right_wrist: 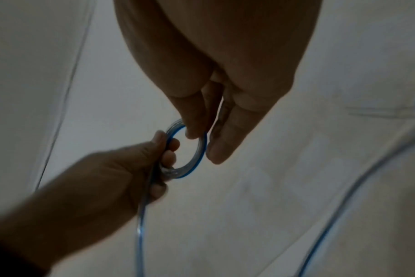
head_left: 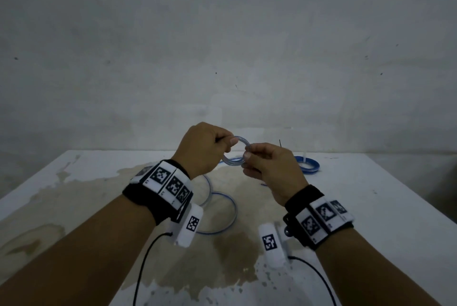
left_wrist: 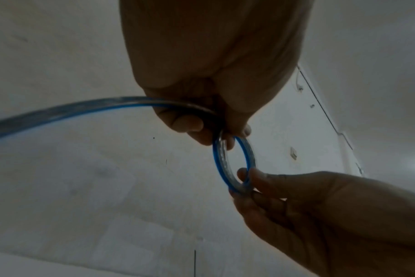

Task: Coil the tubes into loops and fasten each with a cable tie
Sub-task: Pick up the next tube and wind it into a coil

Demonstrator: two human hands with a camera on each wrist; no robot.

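Both hands are raised above the desk (head_left: 371, 206) with a small coil (head_left: 236, 151) of clear, blue-striped tube held between them. The left hand (head_left: 205, 149) has its fingers curled round the coil's left side, thumb on top near the upper arc; in the left wrist view the tube (left_wrist: 59, 110) runs out from under those fingers and off to the side. The right hand (head_left: 269, 169) pinches the coil's right side between thumb and fingertips, its other fingers loosely bent below. In the right wrist view the coil (right_wrist: 190, 150) shows as several turns stacked together, the left hand's grip on its near-left edge and the right thumb (right_wrist: 194, 120) pressed inside its upper edge.

The loose length of the same tube drops from the left hand to the desk, where it lies in wide open curves (head_left: 222, 211) under the wrists. A second coil (head_left: 308, 164) lies on the desk beyond the right hand, well apart from either grip. Something thin and dark (head_left: 280, 143) stands up near it; what it is cannot be told. The desk is white with a large tan stain.
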